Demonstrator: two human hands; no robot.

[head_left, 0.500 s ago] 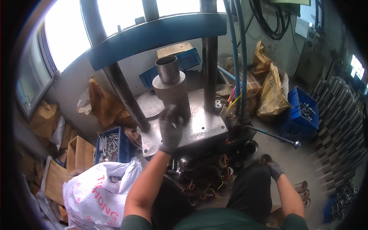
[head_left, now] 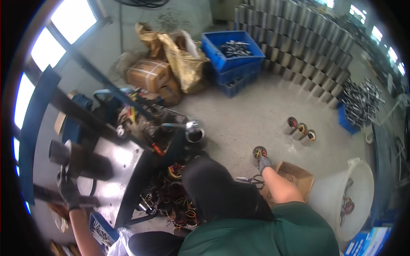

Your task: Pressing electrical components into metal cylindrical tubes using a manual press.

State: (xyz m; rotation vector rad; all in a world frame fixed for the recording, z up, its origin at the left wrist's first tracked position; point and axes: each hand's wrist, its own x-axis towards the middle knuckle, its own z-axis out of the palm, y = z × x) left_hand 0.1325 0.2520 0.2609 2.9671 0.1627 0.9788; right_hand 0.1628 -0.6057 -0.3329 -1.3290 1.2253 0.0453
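Note:
To the left, a press holds a thick metal cylinder with a wider collar and a thin-walled steel sleeve at its end. My left hand, in a grey glove, is beside the collar with its fingers stretched up toward it; whether they press on it is unclear. Over the floor to the right, my gloved right hand grips a round motor stator with red and yellow wires. Several dark stators with coloured wires lie heaped below the press plate.
Three wired tubes stand on the floor. Beyond are stacked blue crates and rows of steel tubes. Near my right arm are a cardboard box, a pair of scissors and a white bucket. A ball-ended lever juts from the press.
My view has swung to the right, so the press now sits at the left. My right hand has reached outward from beside my knee with the stator. The left hand stays near the cylinder.

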